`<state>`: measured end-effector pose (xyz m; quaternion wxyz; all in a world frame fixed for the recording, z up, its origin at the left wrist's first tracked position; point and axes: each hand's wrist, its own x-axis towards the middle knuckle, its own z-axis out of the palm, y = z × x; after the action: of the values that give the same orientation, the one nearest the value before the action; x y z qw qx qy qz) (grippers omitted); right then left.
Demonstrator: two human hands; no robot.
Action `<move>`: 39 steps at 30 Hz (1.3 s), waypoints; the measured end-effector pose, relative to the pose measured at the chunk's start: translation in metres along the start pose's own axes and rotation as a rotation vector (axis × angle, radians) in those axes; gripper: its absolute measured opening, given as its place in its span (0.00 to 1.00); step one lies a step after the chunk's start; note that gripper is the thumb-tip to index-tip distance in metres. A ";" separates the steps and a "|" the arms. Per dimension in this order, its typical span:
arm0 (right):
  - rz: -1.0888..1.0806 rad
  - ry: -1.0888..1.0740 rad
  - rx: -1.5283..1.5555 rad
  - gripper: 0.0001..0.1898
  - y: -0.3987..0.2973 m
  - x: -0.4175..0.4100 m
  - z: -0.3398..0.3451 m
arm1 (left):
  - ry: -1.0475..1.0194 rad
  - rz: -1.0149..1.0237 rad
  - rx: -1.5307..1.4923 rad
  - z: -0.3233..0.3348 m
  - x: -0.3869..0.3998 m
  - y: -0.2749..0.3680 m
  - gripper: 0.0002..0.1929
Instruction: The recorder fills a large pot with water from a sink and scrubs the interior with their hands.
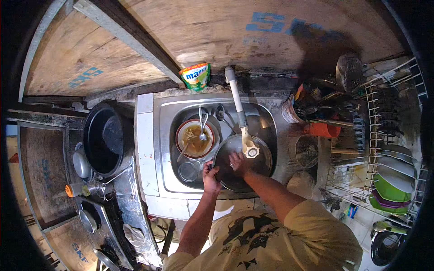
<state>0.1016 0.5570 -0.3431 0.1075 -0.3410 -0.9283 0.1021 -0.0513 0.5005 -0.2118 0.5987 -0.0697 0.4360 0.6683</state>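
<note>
A round dark pan (260, 169) with a metal rim lies at the right front of the steel sink (165, 135). My left hand (211, 178) grips it at its left edge, near a dark handle. My right hand (239, 165) reaches over the pan, fingers down at its inner face; blur hides whether anything is in them. Directly above the pan is the pale tap nozzle (247, 137). Left of it, a red-rimmed bowl (178, 140) holds brownish liquid, food scraps and a spoon (202, 136). A clear glass (189, 171) sits below the bowl, and another spoon (222, 113) rests behind.
A green dish-soap pouch (196, 77) stands against the plywood wall behind the sink. At left are a large black pot (90, 142) and a stove (105, 223). Utensil containers (290, 110) and a wire dish rack (371, 135) with bowls flank the right.
</note>
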 end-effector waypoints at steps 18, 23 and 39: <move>-0.114 -0.131 -0.011 0.26 0.071 0.018 -0.021 | -0.063 0.013 0.002 0.013 0.008 -0.005 0.15; 0.673 -0.663 0.345 0.29 0.016 0.028 -0.075 | -0.003 0.041 0.023 -0.015 0.004 -0.005 0.14; 0.955 -0.437 0.996 0.30 0.012 0.027 -0.037 | -0.028 0.004 -0.002 0.014 0.001 -0.001 0.14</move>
<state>0.0986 0.5875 -0.3076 0.0057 -0.5918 -0.5214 0.6147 -0.0448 0.5103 -0.2039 0.6033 -0.0598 0.4270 0.6709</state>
